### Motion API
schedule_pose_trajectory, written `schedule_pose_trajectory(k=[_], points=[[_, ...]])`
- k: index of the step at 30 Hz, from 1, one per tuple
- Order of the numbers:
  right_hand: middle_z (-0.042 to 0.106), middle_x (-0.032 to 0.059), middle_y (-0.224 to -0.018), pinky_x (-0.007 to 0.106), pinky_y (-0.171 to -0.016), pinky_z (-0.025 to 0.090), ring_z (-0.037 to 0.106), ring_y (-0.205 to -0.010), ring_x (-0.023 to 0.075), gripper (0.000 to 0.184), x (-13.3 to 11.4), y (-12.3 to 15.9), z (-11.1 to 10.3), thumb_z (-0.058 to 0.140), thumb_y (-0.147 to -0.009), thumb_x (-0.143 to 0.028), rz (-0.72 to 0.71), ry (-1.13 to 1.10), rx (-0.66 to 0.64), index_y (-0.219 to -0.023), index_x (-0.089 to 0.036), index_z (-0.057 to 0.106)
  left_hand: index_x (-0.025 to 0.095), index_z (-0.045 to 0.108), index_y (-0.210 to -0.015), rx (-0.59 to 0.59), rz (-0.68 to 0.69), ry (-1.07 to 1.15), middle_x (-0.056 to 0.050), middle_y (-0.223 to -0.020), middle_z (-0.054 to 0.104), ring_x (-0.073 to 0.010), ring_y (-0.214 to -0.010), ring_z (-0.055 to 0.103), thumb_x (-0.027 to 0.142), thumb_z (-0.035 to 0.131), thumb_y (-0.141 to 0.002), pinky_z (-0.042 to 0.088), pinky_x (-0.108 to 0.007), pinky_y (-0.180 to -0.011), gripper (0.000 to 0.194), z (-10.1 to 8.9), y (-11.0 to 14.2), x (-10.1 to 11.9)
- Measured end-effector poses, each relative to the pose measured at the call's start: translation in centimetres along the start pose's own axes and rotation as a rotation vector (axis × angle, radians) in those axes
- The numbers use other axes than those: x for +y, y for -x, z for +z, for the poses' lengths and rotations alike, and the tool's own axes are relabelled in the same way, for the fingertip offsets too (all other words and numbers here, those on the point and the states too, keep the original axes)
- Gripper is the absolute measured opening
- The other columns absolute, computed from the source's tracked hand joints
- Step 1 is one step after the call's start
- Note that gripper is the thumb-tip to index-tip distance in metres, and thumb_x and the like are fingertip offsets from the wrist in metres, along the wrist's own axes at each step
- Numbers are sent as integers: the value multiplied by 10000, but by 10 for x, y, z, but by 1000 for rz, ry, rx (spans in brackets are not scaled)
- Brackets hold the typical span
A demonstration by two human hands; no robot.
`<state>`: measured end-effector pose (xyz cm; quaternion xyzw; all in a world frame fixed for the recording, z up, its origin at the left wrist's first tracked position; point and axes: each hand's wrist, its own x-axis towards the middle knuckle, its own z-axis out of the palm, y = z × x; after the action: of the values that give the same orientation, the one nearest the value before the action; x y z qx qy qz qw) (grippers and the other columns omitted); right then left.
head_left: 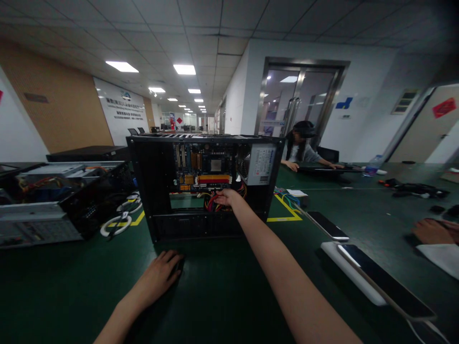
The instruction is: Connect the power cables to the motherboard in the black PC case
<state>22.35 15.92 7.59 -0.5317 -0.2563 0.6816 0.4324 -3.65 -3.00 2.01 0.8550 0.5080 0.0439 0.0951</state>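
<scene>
An open black computer case (pixel 158 191) stands upright on the green table (pixel 222 291), its side off. Inside I see the motherboard (pixel 204 173) and, at the upper right, a grey power supply (pixel 261 165). My right hand (pixel 225 197) reaches into the case and its fingers are closed around a bundle of red and yellow cables (pixel 212 203) at the bottom. My left hand (pixel 163 273) lies flat on the table in front of the case, fingers apart and holding nothing.
Another opened computer case (pixel 43 205) lies at the left with white cables (pixel 120 217) beside it. Two phones (pixel 383 282) (pixel 328 225) lie at the right. Someone's hand (pixel 432 231) rests at the far right edge. A person sits at the back (pixel 301 153).
</scene>
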Motion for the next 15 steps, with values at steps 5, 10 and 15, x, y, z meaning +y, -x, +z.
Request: schedule_pose_trajectory(k=[5,10,15], points=[[560,74,-805,250,-565,519,586,-680,112,85,1,-2,-1,385,-830,-94,-12,4,-16,-882,-111,449,232,447,-1190,-18,2,-3,-69,-1220,449,-266,-1121,411,370,359,-812,336,-420,-925,412,2,0,-2],[559,73,-802,280,-622,512,575,-737,122,71,2,-7,-2,389,-825,-91,-5,-29,-50,-809,-122,451,242,448,-1183,-8,7,-2,-55,-1201,457,-245,-1095,429,365,363,-811,324,-412,-930,401,3,-2,-3],[547,84,-820,290,-674,492,561,-781,128,75,3,-6,-2,414,-808,-76,16,-60,-34,-751,-118,439,245,457,-1171,11,30,9,-52,-1185,464,-235,-1065,447,356,371,-809,336,-398,-919,388,8,-3,-7]])
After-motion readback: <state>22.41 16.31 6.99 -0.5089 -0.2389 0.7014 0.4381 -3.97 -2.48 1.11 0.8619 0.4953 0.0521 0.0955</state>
